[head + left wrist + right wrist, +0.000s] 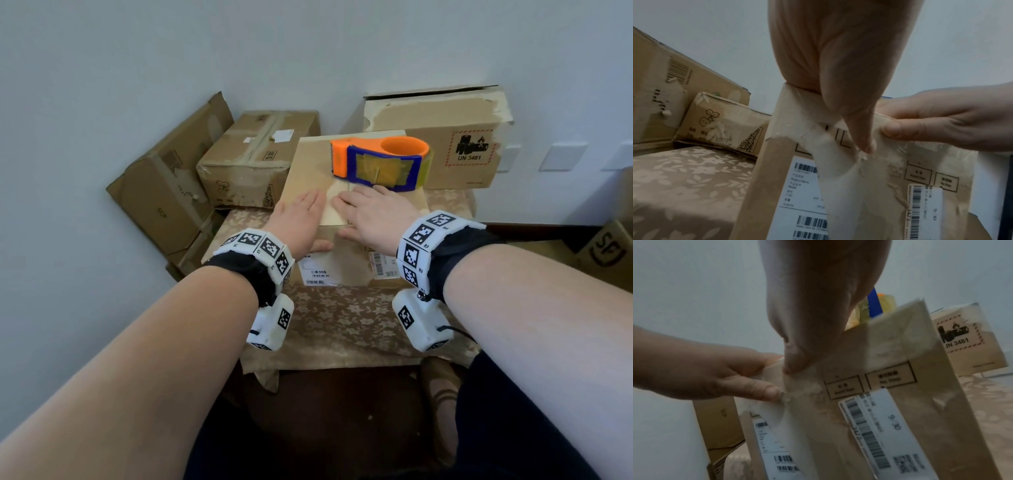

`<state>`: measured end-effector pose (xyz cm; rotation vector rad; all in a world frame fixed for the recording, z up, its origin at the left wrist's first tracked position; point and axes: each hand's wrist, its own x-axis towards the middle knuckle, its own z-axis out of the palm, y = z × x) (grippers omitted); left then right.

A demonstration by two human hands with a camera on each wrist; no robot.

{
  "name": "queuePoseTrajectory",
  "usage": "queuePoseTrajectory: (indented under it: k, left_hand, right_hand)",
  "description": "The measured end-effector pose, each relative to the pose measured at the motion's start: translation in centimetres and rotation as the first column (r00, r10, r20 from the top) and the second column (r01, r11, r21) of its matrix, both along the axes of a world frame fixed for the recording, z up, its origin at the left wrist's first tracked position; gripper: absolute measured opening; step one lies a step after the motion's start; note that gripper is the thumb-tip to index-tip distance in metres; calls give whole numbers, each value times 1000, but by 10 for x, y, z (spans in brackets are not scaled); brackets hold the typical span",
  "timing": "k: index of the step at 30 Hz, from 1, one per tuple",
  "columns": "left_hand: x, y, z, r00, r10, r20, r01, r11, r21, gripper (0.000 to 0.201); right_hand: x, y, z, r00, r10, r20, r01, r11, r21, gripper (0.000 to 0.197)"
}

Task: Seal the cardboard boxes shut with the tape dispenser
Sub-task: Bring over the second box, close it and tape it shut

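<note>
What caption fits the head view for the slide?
Both hands, left and right, press flat on the brown cardboard box; the orange-and-blue plastic tape dispenser rests on its top.

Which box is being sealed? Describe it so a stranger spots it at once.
On the floral-clothed table, among brown cardboard boxes, find the front one. It is the brown cardboard box under both flat hands, the only one carrying the orange and blue tape dispenser.

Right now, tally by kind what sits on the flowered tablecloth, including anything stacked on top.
Cardboard boxes: 3 (front box under the left hand and right hand, taped box, UN 3481 box)
Tape dispensers: 1 (tape dispenser, on the front box)
Total: 4
The leaning box seems off the table, so it is not counted.
</note>
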<state>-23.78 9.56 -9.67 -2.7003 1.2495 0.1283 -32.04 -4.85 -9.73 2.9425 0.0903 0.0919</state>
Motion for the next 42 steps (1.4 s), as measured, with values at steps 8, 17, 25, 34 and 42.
queuePoseTrajectory:
  k: [8,17,25,34,42]
  left_hand:
    - [5,2,-8,999,-9,37,11,999,-45,88]
    - [8,2,-12,999,-8,33,10,998,-61,89]
    - [7,1,-13,1000,5,22,-4,999,-54,90]
    - [8,1,-10,1000,16,4,-16,999,-43,88]
    - [7,2,-4,998,1,-67,-6,997,-82,73]
  right_hand:
    - [0,-13,-15,999,30,-11,-29,995,95,63]
    - [-21,-36,-12,999,28,-45,-28,1000,4,61]
    - [-38,-54,-14,999,4,-39,-6,999,-35,58]
    - [-56,-74,-10,997,-43,-62,40,998,-57,55]
    - [-68,-84,4,993,-69,-97,63,996,-60,57]
